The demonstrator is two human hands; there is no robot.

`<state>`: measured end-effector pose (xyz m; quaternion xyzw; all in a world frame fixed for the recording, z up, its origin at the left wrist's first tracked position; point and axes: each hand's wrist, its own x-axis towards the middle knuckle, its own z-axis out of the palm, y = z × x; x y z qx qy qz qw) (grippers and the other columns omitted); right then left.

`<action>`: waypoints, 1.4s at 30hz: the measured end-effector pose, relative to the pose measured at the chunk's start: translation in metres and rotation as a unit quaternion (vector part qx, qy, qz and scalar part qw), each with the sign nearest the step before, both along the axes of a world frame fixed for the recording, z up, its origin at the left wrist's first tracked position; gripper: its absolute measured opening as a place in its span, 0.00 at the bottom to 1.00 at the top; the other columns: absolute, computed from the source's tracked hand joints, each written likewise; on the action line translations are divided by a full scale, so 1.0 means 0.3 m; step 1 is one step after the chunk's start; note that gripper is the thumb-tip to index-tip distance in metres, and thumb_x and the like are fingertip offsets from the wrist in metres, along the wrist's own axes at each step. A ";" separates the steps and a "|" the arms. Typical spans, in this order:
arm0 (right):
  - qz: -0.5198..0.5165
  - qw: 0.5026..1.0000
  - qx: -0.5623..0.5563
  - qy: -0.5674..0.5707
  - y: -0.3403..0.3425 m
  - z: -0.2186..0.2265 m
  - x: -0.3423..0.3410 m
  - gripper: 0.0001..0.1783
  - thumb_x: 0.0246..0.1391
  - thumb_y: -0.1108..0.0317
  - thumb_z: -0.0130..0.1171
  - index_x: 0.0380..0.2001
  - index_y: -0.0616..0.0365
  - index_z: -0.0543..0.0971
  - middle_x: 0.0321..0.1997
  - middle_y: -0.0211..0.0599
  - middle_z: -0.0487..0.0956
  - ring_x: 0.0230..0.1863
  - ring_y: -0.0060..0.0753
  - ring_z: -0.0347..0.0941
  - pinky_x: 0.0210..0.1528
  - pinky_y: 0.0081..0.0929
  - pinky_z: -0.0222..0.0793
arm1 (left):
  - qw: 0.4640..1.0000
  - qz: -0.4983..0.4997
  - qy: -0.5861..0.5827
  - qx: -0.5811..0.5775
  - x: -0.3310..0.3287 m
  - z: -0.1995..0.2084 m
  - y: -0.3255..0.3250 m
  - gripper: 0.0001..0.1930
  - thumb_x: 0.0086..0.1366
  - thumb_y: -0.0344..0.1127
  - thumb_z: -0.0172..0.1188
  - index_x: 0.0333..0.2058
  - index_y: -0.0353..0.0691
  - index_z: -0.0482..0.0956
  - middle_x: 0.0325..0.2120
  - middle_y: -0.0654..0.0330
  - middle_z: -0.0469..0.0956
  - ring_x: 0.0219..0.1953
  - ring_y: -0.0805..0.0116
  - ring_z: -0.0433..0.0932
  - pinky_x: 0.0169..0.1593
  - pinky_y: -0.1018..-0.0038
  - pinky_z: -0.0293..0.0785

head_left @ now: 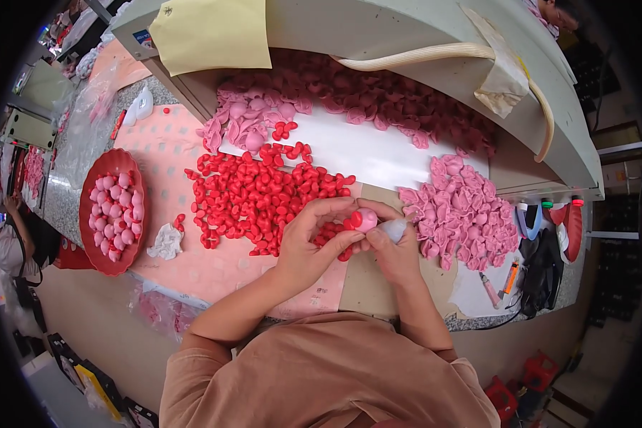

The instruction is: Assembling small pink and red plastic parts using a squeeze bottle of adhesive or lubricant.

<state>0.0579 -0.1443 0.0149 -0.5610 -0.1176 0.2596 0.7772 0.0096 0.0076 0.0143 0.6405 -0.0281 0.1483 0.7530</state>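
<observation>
Just in front of my body, both hands meet around a small pink ball-shaped piece (366,220) with a glossy red part against its left side. My left hand (305,242) is closed on this pink piece, thumb and fingers curled about it. Close beside it, my right hand (395,257) grips a whitish translucent object (393,229), whose kind I cannot make out. Several red curved pieces show beneath my left fingers. A big heap of such red pieces (257,192) lies beyond and left of my hands. To their right is a pile of frilly pink pieces (464,214).
A scalloped red dish (145,214) with pink-and-red pieces stands left, near a crumpled white tissue (165,242). Ahead, a grey curved hood (406,32) arches over more pink pieces. At right lie an orange marker-like tube (508,278) and a black bundle (542,271).
</observation>
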 end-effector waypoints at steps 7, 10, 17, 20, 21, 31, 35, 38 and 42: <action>0.015 0.987 0.119 0.110 0.013 -0.013 -0.006 0.22 0.56 0.66 0.53 0.52 0.62 0.66 0.28 0.29 0.71 0.26 0.20 0.68 0.29 0.25 0.71 | 0.972 0.072 -0.112 0.193 0.012 0.005 0.025 0.20 0.50 0.24 0.65 0.43 0.36 0.70 0.40 0.53 0.73 0.41 0.64 0.73 0.43 0.73 0.70; 0.025 0.986 0.120 0.114 0.012 -0.025 -0.011 0.21 0.56 0.66 0.52 0.52 0.62 0.66 0.28 0.29 0.71 0.25 0.19 0.67 0.29 0.25 0.71 | 0.957 0.076 -0.124 0.250 0.011 0.026 0.032 0.19 0.47 0.26 0.67 0.39 0.37 0.73 0.37 0.53 0.73 0.38 0.63 0.73 0.40 0.73 0.70; 0.017 0.985 0.134 0.112 0.027 -0.040 -0.025 0.21 0.56 0.64 0.54 0.50 0.62 0.67 0.31 0.30 0.71 0.26 0.18 0.67 0.29 0.25 0.71 | 0.967 0.093 -0.103 0.214 0.002 0.012 0.027 0.18 0.47 0.26 0.66 0.39 0.37 0.76 0.35 0.55 0.73 0.36 0.64 0.73 0.38 0.74 0.70; -0.011 0.989 0.126 0.082 0.038 -0.039 -0.034 0.20 0.56 0.64 0.54 0.48 0.63 0.68 0.31 0.31 0.72 0.26 0.18 0.67 0.28 0.23 0.71 | 0.971 0.087 -0.095 0.199 0.000 0.013 0.026 0.17 0.48 0.26 0.66 0.39 0.37 0.76 0.35 0.55 0.73 0.37 0.64 0.73 0.38 0.74 0.71; -0.013 0.989 0.126 0.081 0.041 -0.039 -0.037 0.20 0.56 0.64 0.54 0.48 0.63 0.68 0.31 0.31 0.72 0.26 0.18 0.67 0.28 0.23 0.71 | 0.973 0.083 -0.091 0.194 0.000 0.013 0.027 0.17 0.48 0.25 0.65 0.39 0.37 0.76 0.35 0.55 0.73 0.37 0.64 0.73 0.39 0.75 0.71; -0.044 0.997 0.055 -0.020 0.027 0.000 -0.012 0.18 0.51 0.70 0.59 0.44 0.65 0.70 0.37 0.34 0.73 0.31 0.23 0.71 0.30 0.23 0.71 | 0.998 0.001 -0.013 0.064 0.003 0.010 0.027 0.14 0.53 0.24 0.62 0.40 0.36 0.75 0.41 0.55 0.70 0.42 0.67 0.71 0.43 0.74 0.70; -0.061 0.986 -0.072 -0.140 0.006 -0.003 -0.005 0.21 0.43 0.76 0.65 0.43 0.61 0.72 0.40 0.33 0.73 0.36 0.24 0.71 0.36 0.20 0.70 | 0.995 -0.090 0.043 0.026 0.017 0.032 0.048 0.14 0.55 0.24 0.59 0.42 0.35 0.73 0.43 0.56 0.68 0.45 0.69 0.70 0.47 0.75 0.68; -0.075 0.956 -0.113 -0.262 -0.007 -0.028 0.010 0.21 0.41 0.76 0.66 0.42 0.59 0.74 0.39 0.33 0.73 0.38 0.24 0.71 0.38 0.18 0.69 | 0.991 -0.123 0.047 0.013 0.025 0.013 0.048 0.13 0.58 0.24 0.56 0.44 0.35 0.72 0.42 0.57 0.70 0.44 0.71 0.71 0.46 0.76 0.69; -0.078 0.947 -0.139 -0.280 -0.007 0.016 0.011 0.19 0.42 0.77 0.64 0.41 0.59 0.75 0.41 0.35 0.72 0.39 0.24 0.71 0.38 0.17 0.69 | 0.963 -0.088 0.134 -0.219 0.021 -0.001 0.035 0.11 0.61 0.25 0.54 0.43 0.35 0.73 0.40 0.60 0.74 0.40 0.76 0.72 0.43 0.79 0.70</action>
